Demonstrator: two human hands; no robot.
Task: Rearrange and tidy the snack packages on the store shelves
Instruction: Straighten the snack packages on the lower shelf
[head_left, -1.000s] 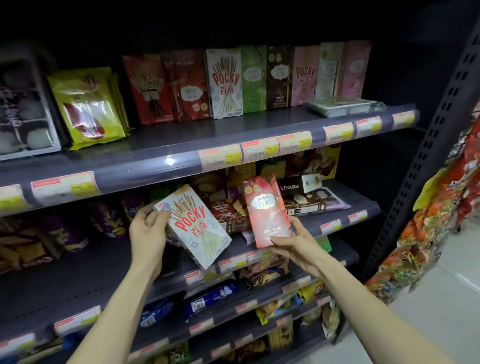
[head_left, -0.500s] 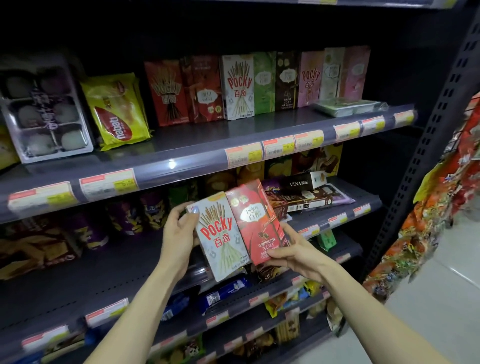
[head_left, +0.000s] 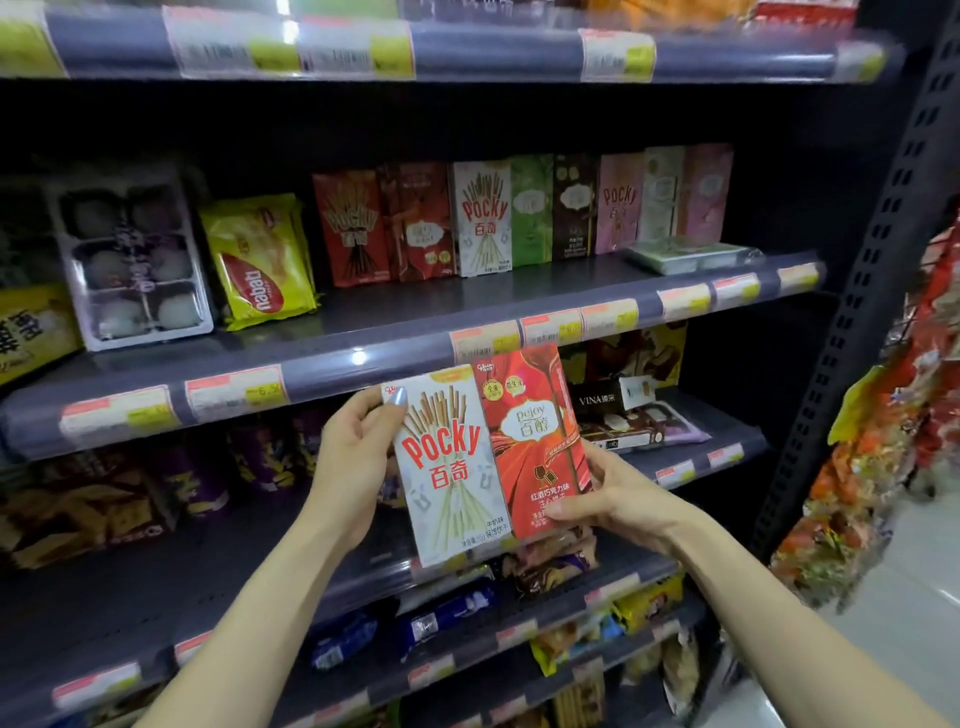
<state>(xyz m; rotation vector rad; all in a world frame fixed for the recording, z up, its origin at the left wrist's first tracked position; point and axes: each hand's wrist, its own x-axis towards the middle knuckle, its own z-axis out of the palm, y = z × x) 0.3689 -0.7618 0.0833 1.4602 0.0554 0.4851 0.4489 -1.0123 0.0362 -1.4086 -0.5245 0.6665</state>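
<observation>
I see my left hand (head_left: 353, 457) grasping the white box (head_left: 449, 467) and my right hand (head_left: 618, 499) grasping the red box (head_left: 535, 441), side by side, touching, near the shelf edge (head_left: 332, 371).

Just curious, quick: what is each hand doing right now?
Left hand: grips the white Pocky box.
Right hand: grips the red Pejoy box.

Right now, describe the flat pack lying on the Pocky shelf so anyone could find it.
Find the shelf with the upright Pocky boxes. At the row's right end, before the pink boxes, is the pale green pack: the only one lying flat.
</observation>
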